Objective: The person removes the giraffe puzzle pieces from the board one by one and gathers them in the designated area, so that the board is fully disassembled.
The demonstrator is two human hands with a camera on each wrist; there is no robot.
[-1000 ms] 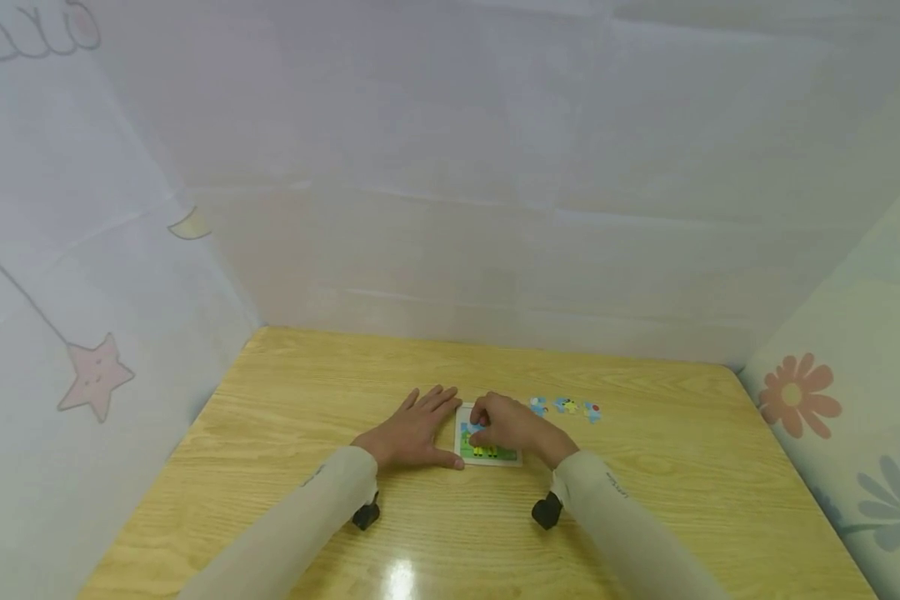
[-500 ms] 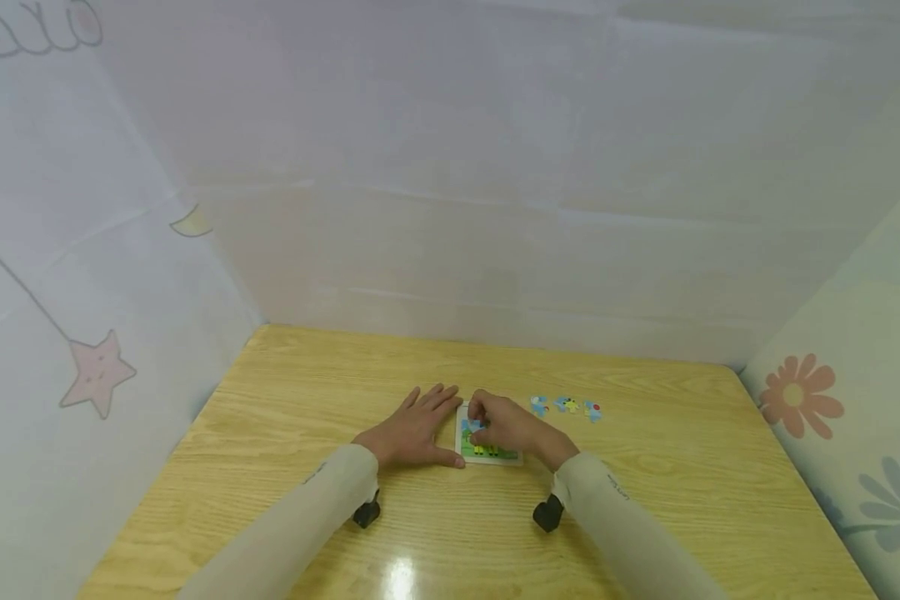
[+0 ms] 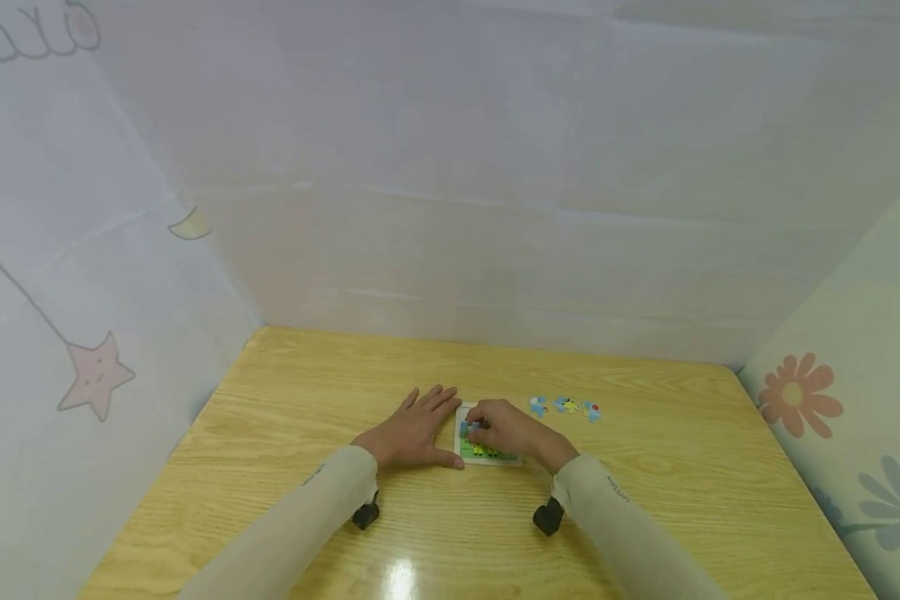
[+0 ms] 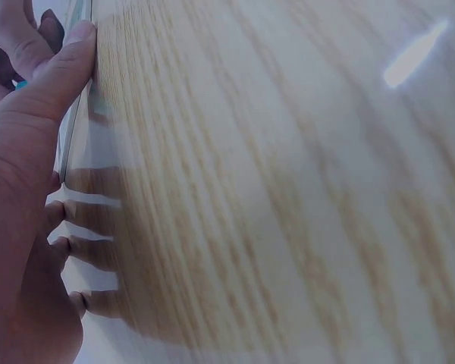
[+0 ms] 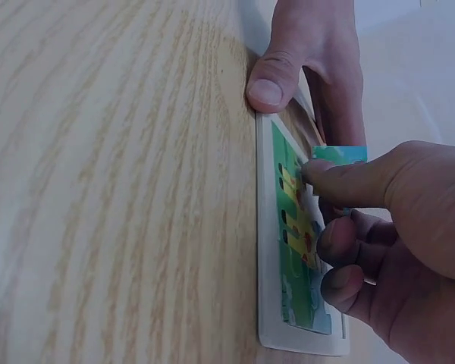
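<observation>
A small jigsaw puzzle tray [image 3: 487, 463] with a white rim lies on the table, several pieces with a green and yellow picture set in it. Its left edge is touched by my left hand [image 3: 412, 435], whose fingers are spread and thumb lies at the near left corner. Over the tray, my right hand [image 3: 512, 428] pinches a green and blue puzzle piece [image 5: 340, 155] between thumb and fingers. In the right wrist view that piece stands tilted above the tray's inner surface, its lower part hidden by the thumb. The left wrist view shows mostly the left thumb [image 4: 57, 83] and the tabletop.
Three loose puzzle pieces lie in a row right of the tray: a blue and white piece [image 3: 537, 407], a blue and yellow piece [image 3: 567, 405] and a blue piece with red [image 3: 592, 412]. The wooden table [image 3: 330, 375] meets printed cloth walls behind and at both sides.
My right hand has shifted slightly toward me and lower over the tray, still pinching the piece. The left hand and the loose pieces stay where they were.
</observation>
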